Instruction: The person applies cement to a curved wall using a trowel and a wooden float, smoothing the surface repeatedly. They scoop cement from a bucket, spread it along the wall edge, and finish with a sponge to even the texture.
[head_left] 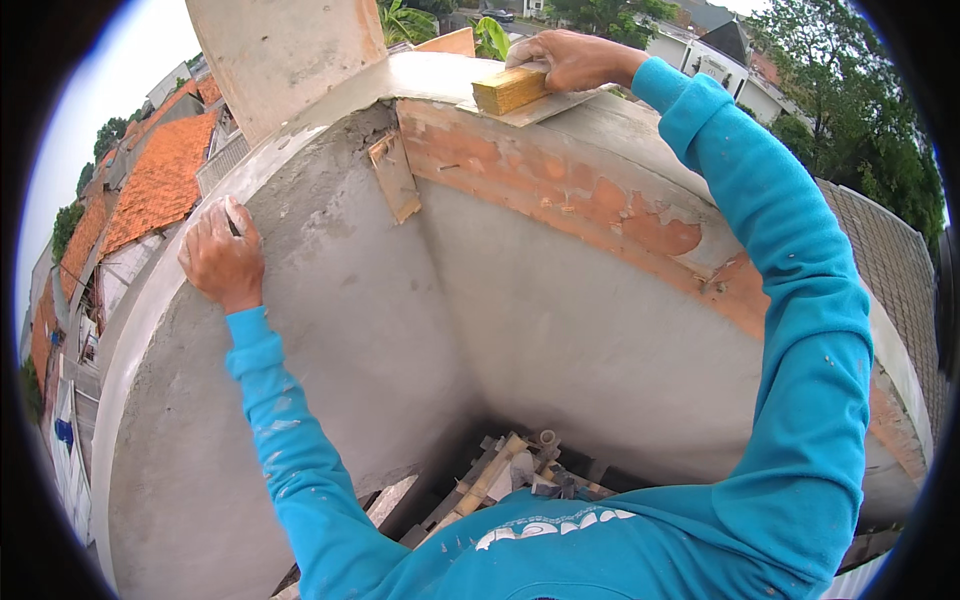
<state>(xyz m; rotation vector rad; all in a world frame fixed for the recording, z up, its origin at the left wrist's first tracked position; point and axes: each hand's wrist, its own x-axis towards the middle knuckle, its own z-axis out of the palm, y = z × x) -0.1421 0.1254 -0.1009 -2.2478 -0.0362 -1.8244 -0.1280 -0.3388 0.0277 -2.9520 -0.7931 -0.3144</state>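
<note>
My left hand (pixel 222 256) is closed over the top edge of the curved grey plastered wall (pixel 330 300), its fingers bent and smeared with pale cement. Farther off to the right, my right hand (pixel 578 62) grips a yellow block (pixel 510 91) from behind and above. Under the block lies a thin flat board (pixel 540 110), and together they are shaped like a plastering float. This board rests on the wall's top ledge (pixel 640 140); whether block and board are joined, I cannot tell. Some right fingers are hidden behind the block.
A form board (pixel 560 180) with flaking plaster runs below the right ledge, and a small wood piece (pixel 395 178) stands at the corner. An upright panel (pixel 290 60) rises at the back. Bamboo scaffolding (pixel 490 475) lies below me. Orange roofs (pixel 160 180) appear beyond the left wall.
</note>
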